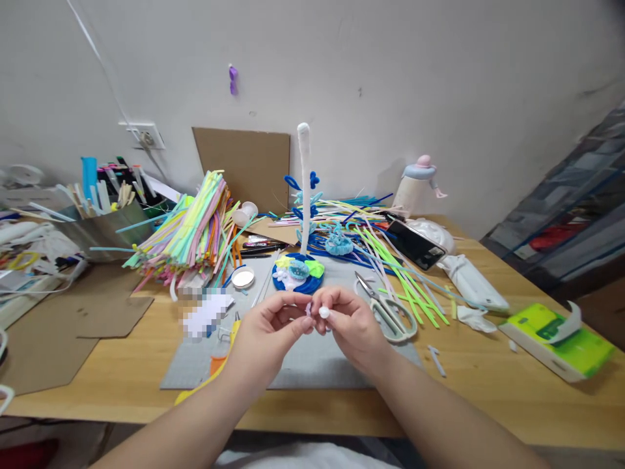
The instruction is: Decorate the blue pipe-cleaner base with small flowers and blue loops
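My left hand (271,329) and my right hand (349,322) meet above a grey cutting mat (317,361), both pinched together. Between the fingertips sits a small white bead (323,312) with a bit of pale lilac material beside it. Just beyond the hands stands a craft piece: a round blue base (299,273) with yellow, green and white fuzzy shapes, and a tall white pipe-cleaner stem (305,189) with blue loops rising from it.
Scissors (388,311) lie right of my hands. A thick bundle of pastel pipe cleaners (190,231) lies at left, loose green and blue ones (390,254) at right. A phone (415,244), a green tissue pack (556,339), cardboard sheets (73,326) and a pen holder (105,202) crowd the wooden table.
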`<action>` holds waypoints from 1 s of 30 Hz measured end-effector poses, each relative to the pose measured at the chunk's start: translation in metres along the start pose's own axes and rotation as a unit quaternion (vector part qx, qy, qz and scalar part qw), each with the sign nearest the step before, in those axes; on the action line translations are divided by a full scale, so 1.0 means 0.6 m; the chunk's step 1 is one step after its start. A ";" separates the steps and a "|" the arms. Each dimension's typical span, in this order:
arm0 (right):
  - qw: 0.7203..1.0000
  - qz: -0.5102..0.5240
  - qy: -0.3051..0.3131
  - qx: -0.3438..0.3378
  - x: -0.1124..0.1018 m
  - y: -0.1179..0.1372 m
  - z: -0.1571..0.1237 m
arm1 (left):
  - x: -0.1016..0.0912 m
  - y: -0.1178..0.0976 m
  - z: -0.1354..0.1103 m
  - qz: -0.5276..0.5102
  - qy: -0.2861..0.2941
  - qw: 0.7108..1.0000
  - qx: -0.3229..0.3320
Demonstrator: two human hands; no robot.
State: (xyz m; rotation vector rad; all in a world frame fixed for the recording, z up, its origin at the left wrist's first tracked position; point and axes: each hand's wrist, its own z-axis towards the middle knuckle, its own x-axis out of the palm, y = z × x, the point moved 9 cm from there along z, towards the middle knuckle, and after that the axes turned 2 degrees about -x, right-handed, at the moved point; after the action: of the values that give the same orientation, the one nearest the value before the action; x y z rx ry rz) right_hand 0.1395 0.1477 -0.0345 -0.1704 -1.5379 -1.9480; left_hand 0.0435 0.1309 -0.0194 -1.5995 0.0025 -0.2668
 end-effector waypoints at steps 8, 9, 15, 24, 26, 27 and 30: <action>0.999 0.004 0.022 0.029 0.009 -0.011 -0.005 | -0.016 0.020 -0.003 -0.063 -0.012 0.998 0.017; 0.999 0.002 0.022 0.031 0.009 -0.011 -0.006 | -0.019 0.025 -0.004 -0.075 -0.015 0.997 0.008; 0.997 0.015 0.034 0.066 0.019 -0.018 -0.009 | -0.020 0.052 -0.010 -0.161 -0.009 0.983 -0.083; 0.944 -0.026 0.176 0.277 0.037 -0.057 -0.039 | -0.139 0.043 0.005 -0.010 -0.248 0.969 0.009; 0.947 -0.152 0.115 0.259 0.008 -0.057 -0.031 | -0.156 0.040 0.004 0.009 -0.274 0.962 0.025; 0.952 -0.203 0.065 0.222 -0.006 -0.049 -0.023 | -0.156 0.040 0.004 0.014 -0.269 0.963 0.027; 0.965 -0.214 -0.007 0.155 -0.008 -0.039 -0.017 | -0.128 0.044 0.002 0.019 -0.220 0.975 0.021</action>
State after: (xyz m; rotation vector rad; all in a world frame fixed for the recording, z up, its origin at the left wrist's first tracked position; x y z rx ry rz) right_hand 0.1332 0.1429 -0.0590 0.3052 -1.9910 -1.9822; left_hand -0.0267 0.1436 -0.0581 -1.5855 -0.3117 0.1207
